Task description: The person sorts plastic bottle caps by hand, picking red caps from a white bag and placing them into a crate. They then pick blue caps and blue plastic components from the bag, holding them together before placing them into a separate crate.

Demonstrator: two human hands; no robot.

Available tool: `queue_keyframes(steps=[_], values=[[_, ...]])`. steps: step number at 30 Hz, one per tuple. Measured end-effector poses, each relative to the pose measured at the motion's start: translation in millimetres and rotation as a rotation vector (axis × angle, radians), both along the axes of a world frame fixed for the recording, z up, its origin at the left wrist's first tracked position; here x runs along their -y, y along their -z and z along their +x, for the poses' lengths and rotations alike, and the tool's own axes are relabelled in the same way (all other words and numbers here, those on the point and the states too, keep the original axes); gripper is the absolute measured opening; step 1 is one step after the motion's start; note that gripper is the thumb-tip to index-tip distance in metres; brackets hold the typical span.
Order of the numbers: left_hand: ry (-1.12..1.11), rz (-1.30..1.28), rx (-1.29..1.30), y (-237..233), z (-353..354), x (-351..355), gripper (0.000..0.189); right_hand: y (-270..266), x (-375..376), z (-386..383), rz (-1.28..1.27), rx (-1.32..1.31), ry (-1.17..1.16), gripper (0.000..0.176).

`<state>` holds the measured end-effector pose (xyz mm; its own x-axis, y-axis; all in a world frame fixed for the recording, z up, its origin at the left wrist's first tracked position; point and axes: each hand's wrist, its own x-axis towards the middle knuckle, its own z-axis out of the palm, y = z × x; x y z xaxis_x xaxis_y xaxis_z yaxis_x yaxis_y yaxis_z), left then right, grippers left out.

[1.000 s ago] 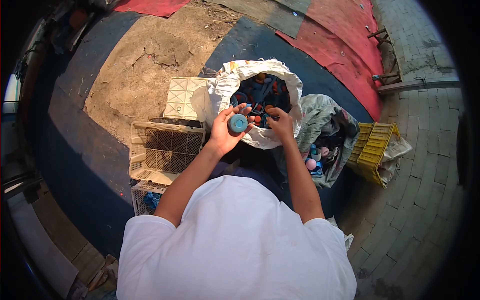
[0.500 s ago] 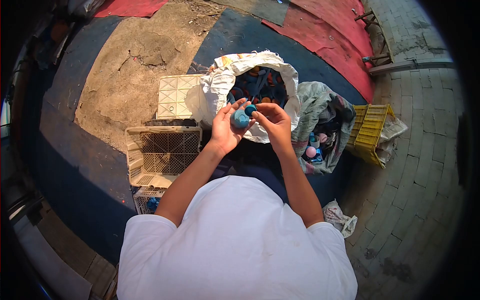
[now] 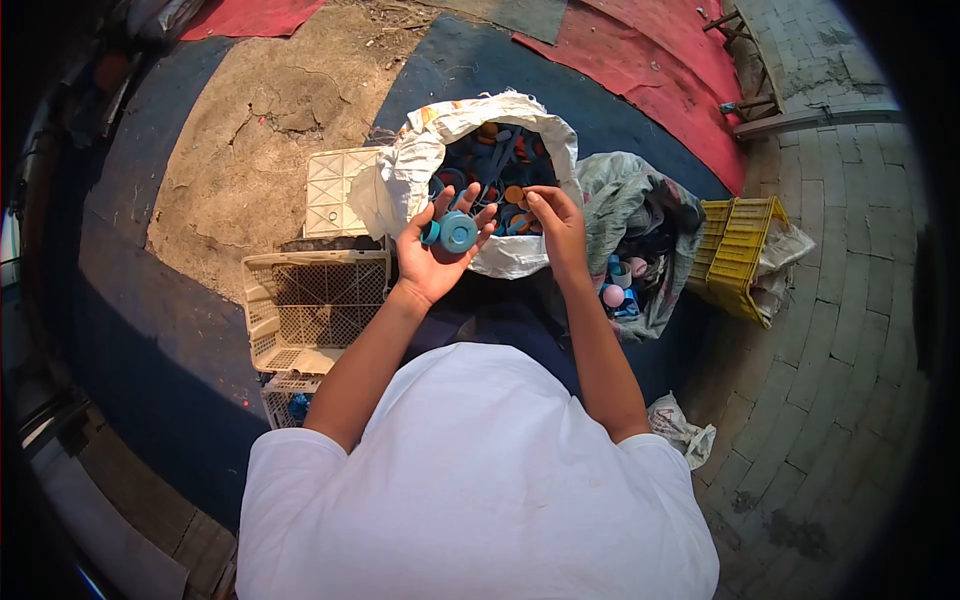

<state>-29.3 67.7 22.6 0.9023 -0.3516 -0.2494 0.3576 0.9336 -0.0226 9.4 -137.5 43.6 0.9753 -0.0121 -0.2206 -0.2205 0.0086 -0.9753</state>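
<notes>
My left hand (image 3: 432, 252) is held palm up in front of a white sack (image 3: 405, 180). It cups a round blue cap (image 3: 459, 232) and a smaller teal cap (image 3: 431, 233). The sack's mouth is full of blue and orange plastic caps (image 3: 497, 165). My right hand (image 3: 556, 225) reaches to the sack's front rim with its fingers pinched together over the caps. Whether anything sits between those fingertips is hidden.
Two cream plastic crates (image 3: 312, 308) stand to the left, with a cream lid (image 3: 333, 192) behind them. A grey sack (image 3: 640, 215) with more caps lies to the right, and a yellow crate (image 3: 740, 255) beyond it. A crumpled bag (image 3: 682, 430) lies on brick paving.
My right hand passed a small teal cap to my left hand, then moved back to the sack's mouth. My left hand now holds two caps instead of one.
</notes>
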Motion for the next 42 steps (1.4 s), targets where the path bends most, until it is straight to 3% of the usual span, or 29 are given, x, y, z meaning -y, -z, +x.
queue_keyframes(steps=[5,8,12,17,23,29,32,41,42], values=[[-0.096,-0.015,-0.032,3.0,-8.7,13.2,0.034,56.3,30.2,31.0,-0.697,0.135,-0.184,0.023],[-0.136,-0.021,-0.021,3.2,-15.5,22.7,0.034,74.9,26.8,34.4,-1.057,0.212,-0.461,0.024],[-0.167,0.006,-0.043,0.7,-26.3,28.1,0.033,85.5,13.7,33.3,-1.160,0.161,-0.602,0.026],[-0.215,0.045,-0.084,-2.0,-37.6,30.7,0.034,93.8,4.1,35.4,-1.101,0.454,-0.533,0.031],[-0.215,0.078,-0.092,-1.1,-42.9,31.2,0.036,102.8,11.0,38.7,-1.177,0.541,-0.779,0.028],[-0.212,0.088,-0.085,-1.3,-41.1,23.3,0.036,114.6,13.9,35.9,-1.198,0.515,-0.750,0.028],[-0.204,0.088,-0.073,2.0,-40.7,18.9,0.037,115.5,19.2,38.5,-1.089,0.494,-0.735,0.028],[-0.181,0.086,-0.065,4.5,-32.8,10.8,0.039,103.6,24.1,43.6,-0.993,0.325,-0.519,0.033],[-0.178,0.084,-0.061,4.2,-31.4,10.3,0.039,99.1,24.2,44.7,-0.753,0.142,-0.474,0.034]])
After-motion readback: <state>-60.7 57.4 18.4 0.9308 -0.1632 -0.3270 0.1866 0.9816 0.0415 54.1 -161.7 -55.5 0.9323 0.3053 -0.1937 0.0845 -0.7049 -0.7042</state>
